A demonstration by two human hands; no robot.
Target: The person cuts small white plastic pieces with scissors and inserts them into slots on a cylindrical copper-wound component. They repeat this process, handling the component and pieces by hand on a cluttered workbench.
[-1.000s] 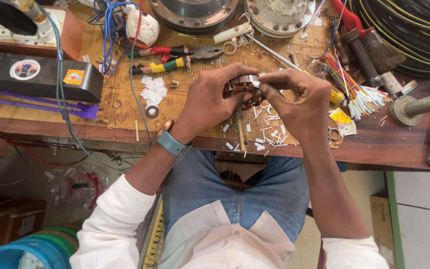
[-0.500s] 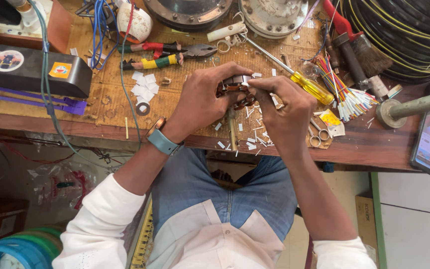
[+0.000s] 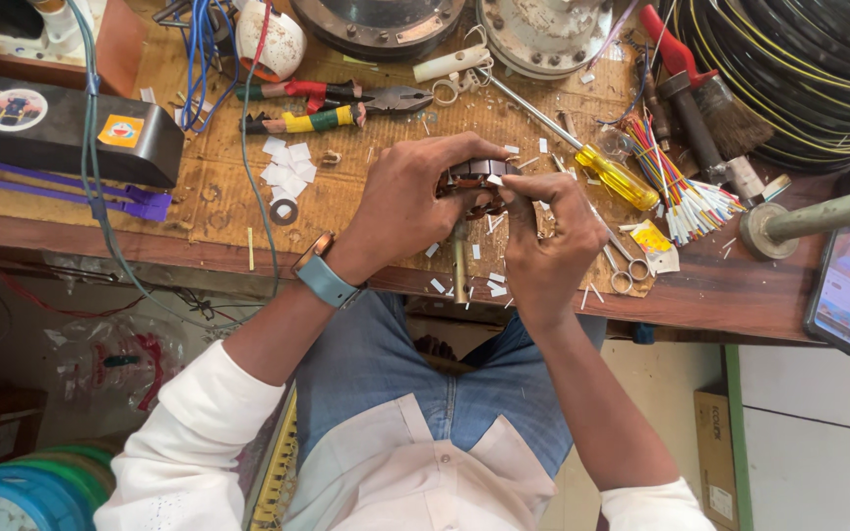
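both hands are gripping a small stator over the workbench: the left hand is wrapping closed fingers round its left side, the right hand is pinching a white slip at its rim. a yellow screwdriver and scissors are lying just beside the right hand.

A worn wooden desk is carrying a black box at its left end, with pliers, a second taped pair, white paper squares and a washer lying beside it. Toward the middle and right, a yellow-handled screwdriver, scissors, a bundle of coloured wires and a brush are resting on the boards. A phone is lying at the right end, near a grey pipe, and paper scraps are littering the front edge.
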